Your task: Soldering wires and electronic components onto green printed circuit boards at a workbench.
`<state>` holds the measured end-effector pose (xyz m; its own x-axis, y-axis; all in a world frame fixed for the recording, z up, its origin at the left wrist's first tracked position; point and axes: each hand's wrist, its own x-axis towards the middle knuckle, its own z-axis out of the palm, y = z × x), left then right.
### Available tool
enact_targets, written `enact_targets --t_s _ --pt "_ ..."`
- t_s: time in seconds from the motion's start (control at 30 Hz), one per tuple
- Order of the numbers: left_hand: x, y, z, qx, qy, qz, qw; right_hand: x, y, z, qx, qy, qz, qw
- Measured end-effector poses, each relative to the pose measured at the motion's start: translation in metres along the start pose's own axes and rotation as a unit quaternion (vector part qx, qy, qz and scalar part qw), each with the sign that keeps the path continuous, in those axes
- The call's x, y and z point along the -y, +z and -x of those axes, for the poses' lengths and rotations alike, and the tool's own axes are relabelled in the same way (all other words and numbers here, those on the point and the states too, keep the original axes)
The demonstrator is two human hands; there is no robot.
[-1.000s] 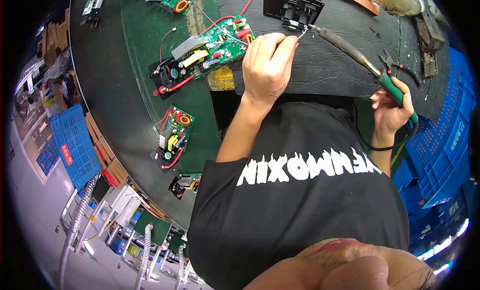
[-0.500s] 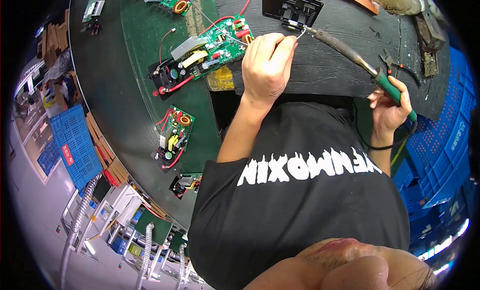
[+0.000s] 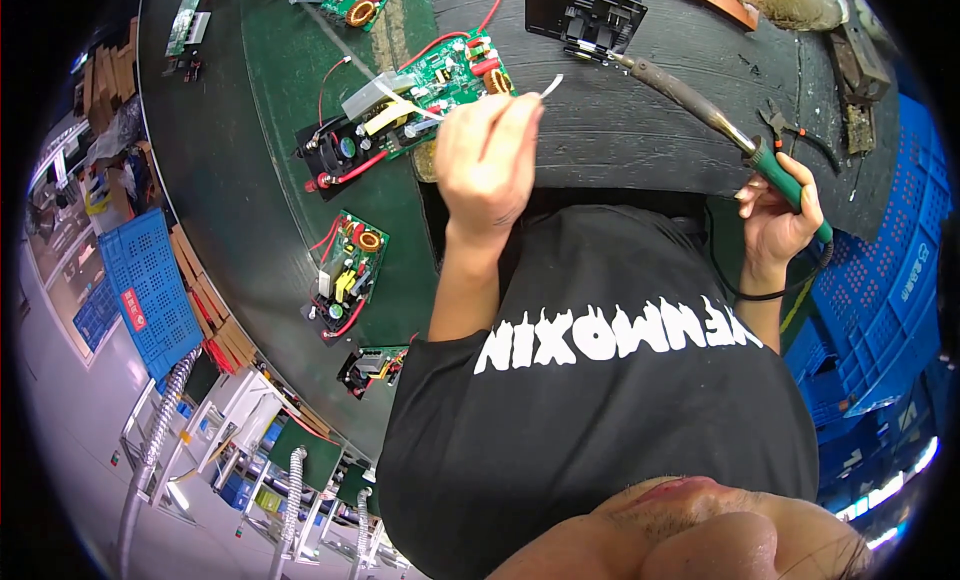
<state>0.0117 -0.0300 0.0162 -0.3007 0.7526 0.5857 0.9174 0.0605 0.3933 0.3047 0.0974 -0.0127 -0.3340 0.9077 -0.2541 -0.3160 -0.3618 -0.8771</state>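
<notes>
My left hand (image 3: pixel 485 165) is closed on a thin silvery solder wire (image 3: pixel 554 83). One short end sticks out past its fingertips, and the rest trails up and left across a green circuit board (image 3: pixel 452 80). In my right hand (image 3: pixel 782 215) is a soldering iron (image 3: pixel 690 102), gripped by its green handle. Its tip points up and left at the lower edge of a black slotted panel (image 3: pixel 552 10), with metal terminals and small parts on it. Whether the tip touches metal I cannot tell. The wire end is apart from the panel.
Orange-handled cutters (image 3: pixel 795 132) lie right of the iron on the dark bench (image 3: pixel 650 160). Another circuit board (image 3: pixel 348 270) rests on the green surface to the left. A blue crate (image 3: pixel 890 280) stands at right, and a metal block (image 3: pixel 860 60) sits far right.
My left hand has drawn back left and down, taking the solder wire away from the iron's tip. The right hand and iron stay nearly where they were.
</notes>
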Motion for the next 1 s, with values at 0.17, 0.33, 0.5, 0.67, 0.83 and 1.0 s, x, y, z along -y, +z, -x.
enact_targets --t_s 0.17,0.33,0.5,0.67,0.83,1.0 --pt "0.021 -0.049 -0.006 0.02 -0.029 -0.107 0.994 0.001 -0.004 0.0 -0.018 0.005 -0.035 0.999" --pt "0.063 -0.092 -0.004 0.077 -0.11 -0.257 0.957 -0.001 -0.015 -0.004 -0.03 0.015 -0.058 0.998" --pt "0.067 -0.082 -0.01 -0.011 -0.167 -0.254 0.953 -0.001 -0.023 -0.007 -0.03 0.02 -0.069 0.997" --pt "0.036 -0.019 -0.045 0.059 -0.077 -0.106 0.99 0.002 -0.03 -0.012 -0.033 0.018 -0.073 0.997" --pt "0.059 0.015 -0.069 0.123 -0.095 -0.104 0.982 0.007 -0.035 -0.01 -0.041 0.011 -0.071 0.997" --pt "0.084 -0.01 -0.08 0.219 -0.1 -0.206 0.949 0.011 -0.042 -0.004 -0.074 -0.001 -0.066 0.995"
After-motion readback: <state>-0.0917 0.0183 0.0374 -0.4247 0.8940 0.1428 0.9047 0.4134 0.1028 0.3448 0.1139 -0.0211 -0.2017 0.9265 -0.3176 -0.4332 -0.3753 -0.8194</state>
